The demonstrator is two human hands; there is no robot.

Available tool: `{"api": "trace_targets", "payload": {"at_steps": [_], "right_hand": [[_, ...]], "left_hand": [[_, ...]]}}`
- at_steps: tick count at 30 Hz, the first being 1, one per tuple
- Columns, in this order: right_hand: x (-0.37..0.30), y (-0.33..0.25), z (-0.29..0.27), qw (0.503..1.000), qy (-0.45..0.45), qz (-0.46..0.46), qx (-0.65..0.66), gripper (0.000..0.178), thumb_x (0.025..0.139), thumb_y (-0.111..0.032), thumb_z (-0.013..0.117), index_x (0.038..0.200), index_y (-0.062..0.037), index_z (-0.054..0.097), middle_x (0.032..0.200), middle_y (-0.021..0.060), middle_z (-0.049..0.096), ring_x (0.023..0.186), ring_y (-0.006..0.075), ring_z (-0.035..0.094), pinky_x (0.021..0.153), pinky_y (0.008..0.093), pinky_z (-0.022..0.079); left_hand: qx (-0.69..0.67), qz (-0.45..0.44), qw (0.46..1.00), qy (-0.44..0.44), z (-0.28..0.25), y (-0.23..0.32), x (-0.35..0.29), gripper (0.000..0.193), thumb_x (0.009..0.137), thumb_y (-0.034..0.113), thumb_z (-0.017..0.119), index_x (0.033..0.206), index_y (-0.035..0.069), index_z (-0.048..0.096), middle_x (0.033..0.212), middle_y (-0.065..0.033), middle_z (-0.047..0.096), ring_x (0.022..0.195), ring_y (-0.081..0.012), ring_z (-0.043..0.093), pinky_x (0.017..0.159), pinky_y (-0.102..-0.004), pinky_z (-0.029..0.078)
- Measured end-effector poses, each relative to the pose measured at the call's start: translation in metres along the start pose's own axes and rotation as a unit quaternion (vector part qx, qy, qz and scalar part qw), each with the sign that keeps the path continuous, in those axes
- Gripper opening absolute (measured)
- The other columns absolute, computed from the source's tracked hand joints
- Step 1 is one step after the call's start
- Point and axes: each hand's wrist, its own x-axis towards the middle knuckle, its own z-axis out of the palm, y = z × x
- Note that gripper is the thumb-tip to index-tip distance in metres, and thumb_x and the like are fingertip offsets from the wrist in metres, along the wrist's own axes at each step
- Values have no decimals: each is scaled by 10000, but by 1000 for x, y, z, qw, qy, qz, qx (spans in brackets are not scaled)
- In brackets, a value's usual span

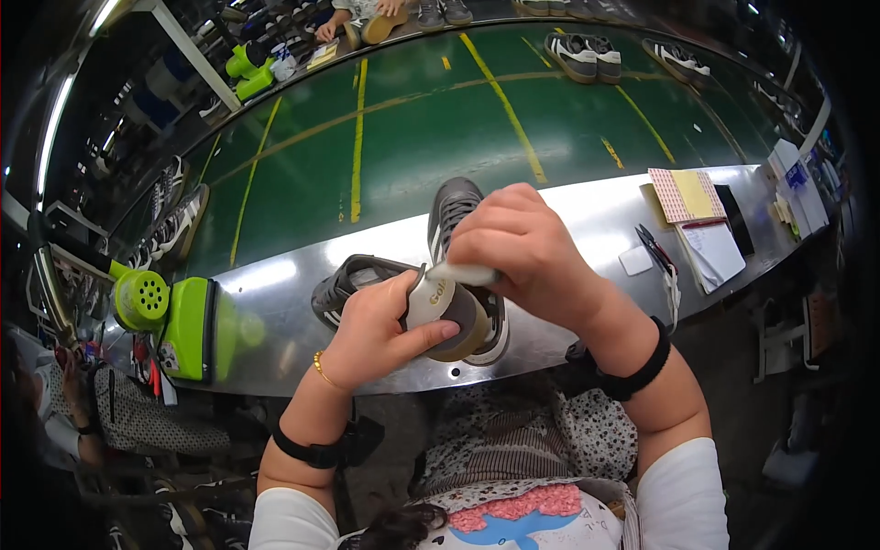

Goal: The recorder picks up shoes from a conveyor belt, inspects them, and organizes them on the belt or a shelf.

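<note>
My left hand (380, 325) grips a grey sneaker by its heel, with the thumb lying across the back. A white heel tab (431, 295) with gold lettering faces me above the brown sole. My right hand (522, 252) is closed on a small whitish oblong piece (466, 273), which touches the tab's upper edge; its exact kind is unclear. Directly beyond, a dark grey sneaker (451, 203) with white stripes points its toe away from me. Left of my hands shows a dark shoe opening (362, 270); my fingers hide how it joins the held heel.
A green machine (188, 330) stands left on the metal bench (266, 302). Dark snips (653, 247), a white square (634, 260) and notepads (706, 238) lie right. Sneakers (583, 57) rest on the green belt (412, 128). Another person's hands (332, 26) hold a shoe opposite.
</note>
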Motion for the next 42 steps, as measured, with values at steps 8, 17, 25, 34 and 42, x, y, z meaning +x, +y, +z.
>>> {"api": "trace_targets", "payload": {"at_steps": [8,17,25,34,42], "right_hand": [[-3,-9,1,996,-64,-56,15,161,642,-100,672,782,-116,595,817,-9,605,782,183,562,748,315,396],[-5,-5,-1,995,-81,-36,48,206,641,-66,650,821,-105,556,786,25,575,758,219,533,717,322,394],[-103,52,-41,900,-64,401,-160,555,717,-138,673,1201,-49,415,1115,172,530,994,347,545,832,396,458],[-147,34,-55,921,72,339,-177,513,802,-195,617,1260,-50,438,1226,180,454,1136,318,446,981,400,337],[-137,-31,-20,933,-94,344,38,525,860,-354,555,1256,-27,444,1360,228,346,1250,359,348,1040,390,259]], "left_hand": [[2,8,1000,2,1,-1,0,393,714,338,730,890,18,584,710,-116,586,624,-270,583,575,-325,446],[14,6,1000,14,3,1,-3,384,713,328,730,885,17,584,703,-110,585,621,-261,584,580,-317,448],[-196,-65,973,106,-23,21,-18,379,746,134,730,1049,-31,574,902,-55,633,801,-118,592,719,-257,475],[59,378,921,67,0,46,33,408,618,177,767,952,40,577,833,-87,618,797,-272,595,786,-354,436],[177,234,911,-290,83,24,34,167,741,146,627,846,41,550,793,-86,620,810,-254,599,911,-382,403]]}}
